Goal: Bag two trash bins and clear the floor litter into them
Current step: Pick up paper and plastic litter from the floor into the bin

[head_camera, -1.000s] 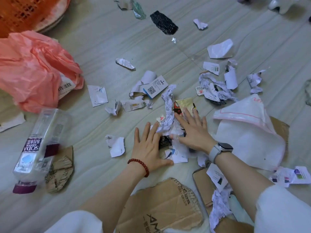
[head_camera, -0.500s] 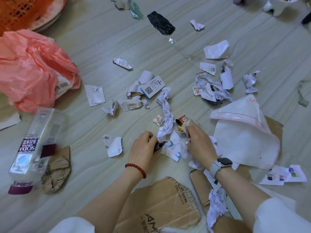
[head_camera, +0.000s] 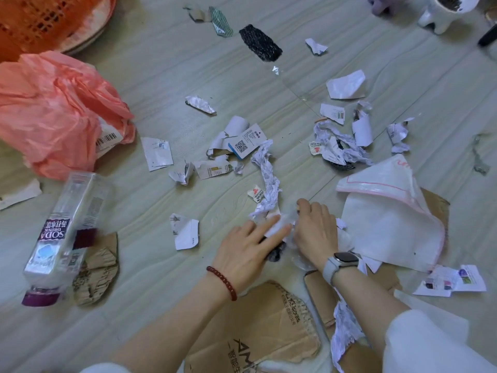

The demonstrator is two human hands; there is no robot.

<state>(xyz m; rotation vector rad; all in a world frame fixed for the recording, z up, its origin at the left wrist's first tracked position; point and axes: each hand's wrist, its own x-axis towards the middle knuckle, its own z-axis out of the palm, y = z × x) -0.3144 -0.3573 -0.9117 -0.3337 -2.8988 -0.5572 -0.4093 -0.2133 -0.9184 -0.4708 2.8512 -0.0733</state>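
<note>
As the left hand (head_camera: 246, 250) lies flat-fingered on floor scraps (head_camera: 278, 226), the right hand (head_camera: 314, 228) curls around them — next, carrying them to the pink-bagged bin (head_camera: 53, 109) at ten o'clock.

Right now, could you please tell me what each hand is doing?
Left hand: open, fingers straight, pressing paper scraps.
Right hand: fingers curled, gripping the same scraps.
</note>
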